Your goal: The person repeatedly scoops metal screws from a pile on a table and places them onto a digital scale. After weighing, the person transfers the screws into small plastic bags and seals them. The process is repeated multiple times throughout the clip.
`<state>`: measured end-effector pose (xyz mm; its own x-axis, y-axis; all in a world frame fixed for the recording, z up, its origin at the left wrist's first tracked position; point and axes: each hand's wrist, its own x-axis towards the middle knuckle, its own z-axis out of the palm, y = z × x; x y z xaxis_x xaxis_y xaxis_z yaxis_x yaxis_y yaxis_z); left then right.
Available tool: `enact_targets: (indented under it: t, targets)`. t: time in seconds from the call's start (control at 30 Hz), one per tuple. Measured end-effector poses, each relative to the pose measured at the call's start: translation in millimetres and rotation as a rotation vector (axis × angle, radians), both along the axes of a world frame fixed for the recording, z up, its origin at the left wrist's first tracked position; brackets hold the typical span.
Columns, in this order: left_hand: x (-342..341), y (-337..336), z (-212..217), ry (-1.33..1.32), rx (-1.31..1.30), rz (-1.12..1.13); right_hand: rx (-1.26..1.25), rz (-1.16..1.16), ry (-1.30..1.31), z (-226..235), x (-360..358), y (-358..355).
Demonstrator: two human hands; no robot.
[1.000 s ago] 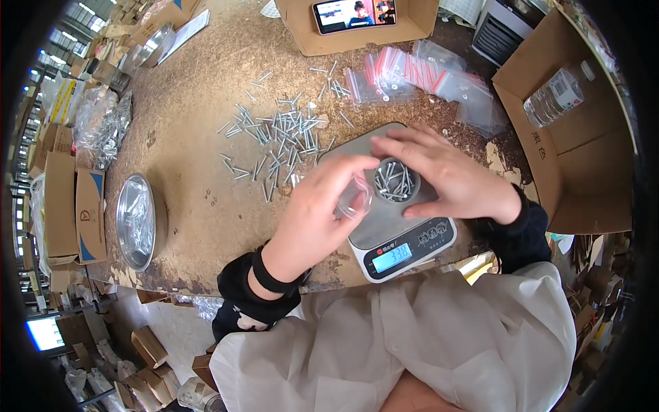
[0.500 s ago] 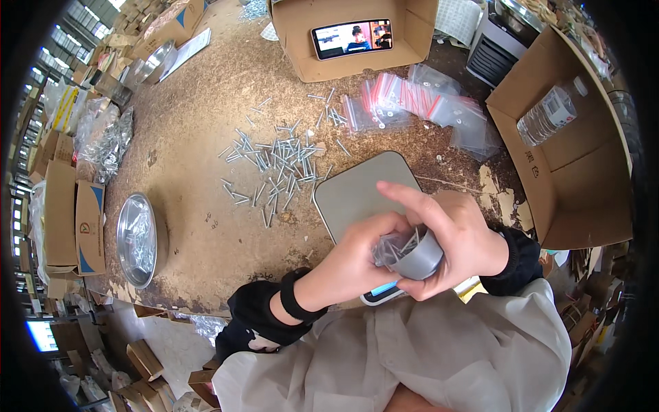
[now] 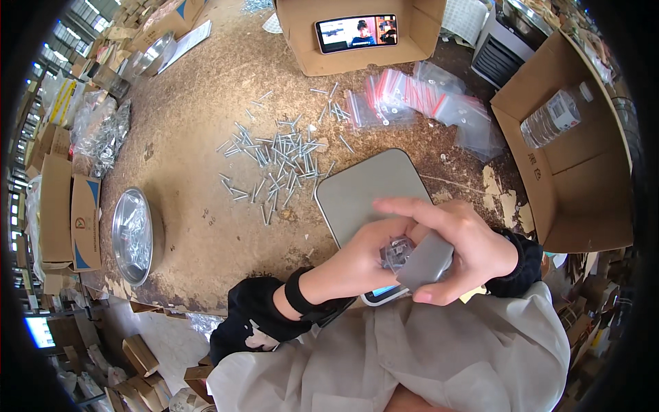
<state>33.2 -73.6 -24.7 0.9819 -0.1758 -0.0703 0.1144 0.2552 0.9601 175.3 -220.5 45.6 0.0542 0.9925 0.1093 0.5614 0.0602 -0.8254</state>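
Observation:
Above the near edge of a kitchen scale (image 3: 367, 189), both my hands work close together. A small clear plastic bag (image 3: 396, 254) is gripped in my left hand (image 3: 360, 257), its mouth turned toward a grey cup (image 3: 425, 262). My right hand (image 3: 477, 244) is wrapped round that cup and tips it over the bag, forefinger stretched out to the left. Some grey metal pieces show through the bag, too small to make out. Loose silver screws or nails (image 3: 281, 156) lie in a heap left of the scale.
Zip bags with red strips (image 3: 412, 96) lie behind the scale. A phone (image 3: 357, 33) leans in a cardboard box (image 3: 312, 65). To the right, another open box (image 3: 590, 185) holds a plastic bottle (image 3: 549, 120). A metal bowl (image 3: 154, 240) with clear bags stands left.
My right hand has tilted the grey cup further toward the bag. The metal pieces that stuck out of its mouth no longer show there.

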Motion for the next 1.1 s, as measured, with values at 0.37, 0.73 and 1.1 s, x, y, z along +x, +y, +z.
enact_targets:
  t: [0.37,0.73,1.1]
  targets:
    - [-7.4,3.8,3.9,-0.113,0.051,0.190,0.205,-0.218,0.053,-16.9,14.3,5.3]
    - [-13.9,32.3,27.4,-0.315,0.127,0.345,0.110,-0.172,-0.424,-28.7,13.0,12.0]
    - [-10.0,30.8,36.2,-0.689,0.751,0.142,0.488,0.055,-0.178,-22.8,-0.1,18.1]
